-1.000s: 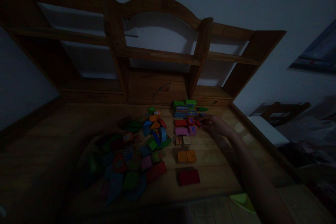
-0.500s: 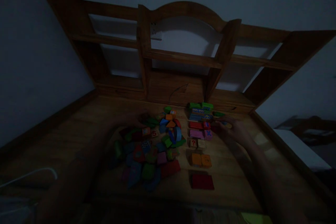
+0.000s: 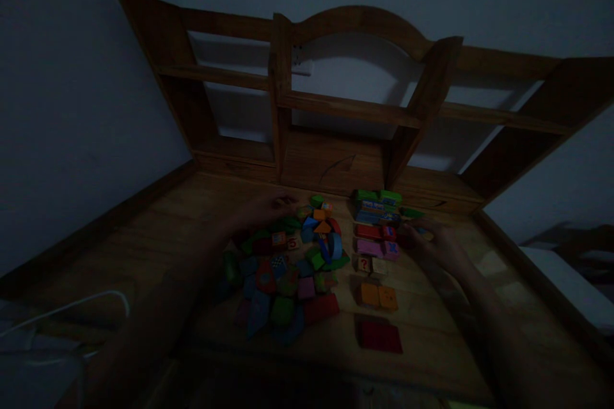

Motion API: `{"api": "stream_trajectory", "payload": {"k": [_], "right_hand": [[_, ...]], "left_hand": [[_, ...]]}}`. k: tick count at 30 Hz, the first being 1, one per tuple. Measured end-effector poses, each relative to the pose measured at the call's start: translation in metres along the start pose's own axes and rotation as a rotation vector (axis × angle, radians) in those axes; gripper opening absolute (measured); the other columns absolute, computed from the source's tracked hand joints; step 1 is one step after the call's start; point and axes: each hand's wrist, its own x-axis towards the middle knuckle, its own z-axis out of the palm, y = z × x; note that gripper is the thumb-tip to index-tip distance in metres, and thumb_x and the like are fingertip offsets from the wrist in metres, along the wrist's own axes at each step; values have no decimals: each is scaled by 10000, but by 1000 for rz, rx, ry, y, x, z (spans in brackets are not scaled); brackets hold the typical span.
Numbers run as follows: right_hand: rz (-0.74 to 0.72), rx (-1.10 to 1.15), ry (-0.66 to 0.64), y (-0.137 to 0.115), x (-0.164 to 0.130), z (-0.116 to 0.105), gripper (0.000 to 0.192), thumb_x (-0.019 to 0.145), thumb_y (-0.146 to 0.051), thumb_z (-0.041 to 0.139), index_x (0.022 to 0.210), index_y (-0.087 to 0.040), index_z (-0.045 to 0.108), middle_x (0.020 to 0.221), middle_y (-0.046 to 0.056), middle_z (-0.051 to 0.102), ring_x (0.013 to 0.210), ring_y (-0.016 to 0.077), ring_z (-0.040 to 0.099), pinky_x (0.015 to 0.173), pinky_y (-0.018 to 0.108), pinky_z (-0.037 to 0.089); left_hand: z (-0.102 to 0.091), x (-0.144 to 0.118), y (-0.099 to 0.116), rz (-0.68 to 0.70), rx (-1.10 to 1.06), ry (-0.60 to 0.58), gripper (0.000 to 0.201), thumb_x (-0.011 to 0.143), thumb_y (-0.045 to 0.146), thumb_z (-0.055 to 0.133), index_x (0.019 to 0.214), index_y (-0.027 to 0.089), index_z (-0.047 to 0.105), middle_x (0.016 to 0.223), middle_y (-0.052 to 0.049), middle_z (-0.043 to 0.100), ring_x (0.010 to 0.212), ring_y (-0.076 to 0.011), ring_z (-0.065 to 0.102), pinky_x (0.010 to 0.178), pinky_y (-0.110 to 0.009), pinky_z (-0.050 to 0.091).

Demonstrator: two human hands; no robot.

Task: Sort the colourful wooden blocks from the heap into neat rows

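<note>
The scene is very dim. A loose pile of coloured wooden blocks (image 3: 288,268) lies on the wooden desk (image 3: 432,332). To its right, blocks lie in rows sorted by colour: green (image 3: 378,195), blue (image 3: 371,208), red (image 3: 367,231), pink (image 3: 368,247), plain wood (image 3: 371,265), orange (image 3: 377,296) and dark red (image 3: 381,335). My left hand (image 3: 266,209) reaches over the far edge of the pile, fingers curled down; whether it holds anything is hidden in the dark. My right hand (image 3: 429,244) rests just right of the red and pink rows, its fingertips pinching a small pale block (image 3: 424,234).
A wooden hutch (image 3: 350,108) with shelves stands at the back of the desk against a pale wall, with a wall socket (image 3: 302,65) behind it. A white cable (image 3: 71,307) loops at the desk's left front. A raised wooden rim runs along both desk sides.
The view has swung left. My left arm has come into view and reached to the pile's far edge. My right hand has drawn back slightly from the red row, now pinching a small block.
</note>
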Motion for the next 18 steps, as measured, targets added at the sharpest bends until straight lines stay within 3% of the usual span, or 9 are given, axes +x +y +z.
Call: {"api": "stream_trajectory", "payload": {"k": [5, 7, 9, 13, 18], "right_hand": [[-8, -12, 31, -6, 1, 2, 290, 983, -412, 543, 987, -238, 774, 993, 76, 789, 892, 255, 747, 761, 343, 570], [-13, -5, 44, -5, 1, 3, 284, 981, -407, 547, 998, -231, 769, 1009, 72, 787, 908, 252, 747, 771, 340, 567], [-17, 7, 48, -2, 2, 4, 280, 979, -404, 552, 999, -225, 767, 1018, 75, 786, 925, 255, 746, 793, 349, 566], [-23, 26, 31, -1, 2, 7, 288, 987, -395, 541, 1001, -224, 773, 1004, 82, 787, 916, 256, 744, 780, 351, 564], [-3, 29, 42, -3, 2, 8, 286, 989, -391, 541, 976, -219, 769, 993, 79, 786, 908, 248, 741, 758, 326, 549]], "left_hand": [[37, -2, 31, 435, 268, -11, 391, 1048, 309, 467, 1409, 233, 598, 1479, -73, 571, 1378, -226, 506, 1194, -396, 372], [47, 0, 40, 521, 354, -52, 432, 1053, 192, 398, 1452, 217, 562, 1525, -84, 536, 1408, -212, 483, 1213, -395, 351], [53, 7, 45, 544, 409, -94, 458, 1038, 133, 386, 1460, 191, 556, 1539, -99, 527, 1418, -217, 480, 1209, -395, 359], [58, 30, 50, 541, 484, -169, 400, 1010, 95, 435, 1345, 136, 651, 1411, -135, 639, 1353, -254, 552, 1151, -396, 418], [61, 48, 58, 571, 479, -207, 275, 1004, 137, 523, 1199, 166, 715, 1284, -110, 704, 1224, -236, 622, 1070, -352, 451]]}}
